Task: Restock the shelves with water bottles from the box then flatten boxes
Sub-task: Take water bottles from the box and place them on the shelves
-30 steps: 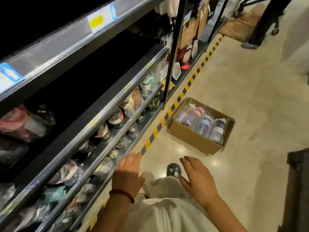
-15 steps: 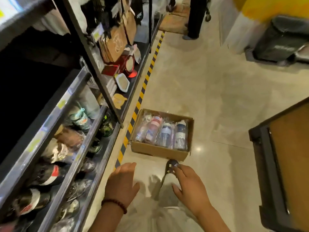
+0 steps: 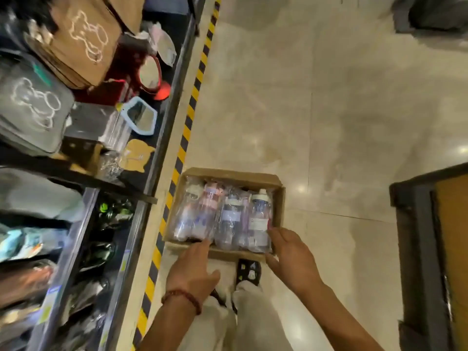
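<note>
Beside the yellow-and-black floor stripe, the view has swung down and closed in: a second ago the box sat well ahead of the person, now the cardboard box lies right at their feet, just to the right of that stripe, with the shelves on the stripe's far left side. Inside the box, four wrapped water bottles lie side by side, none lifted yet. And here come the hands, which hung back over the legs a moment ago! The right hand has reached the box's near right corner, fingers straight and spread, tips touching the rightmost bottle. The left hand has come up on the stripe side, fingers extended, tips at the box's near edge. Neither grips anything. By the look of it, the restock is only just starting: first pick next, flattening a long way off.
</note>
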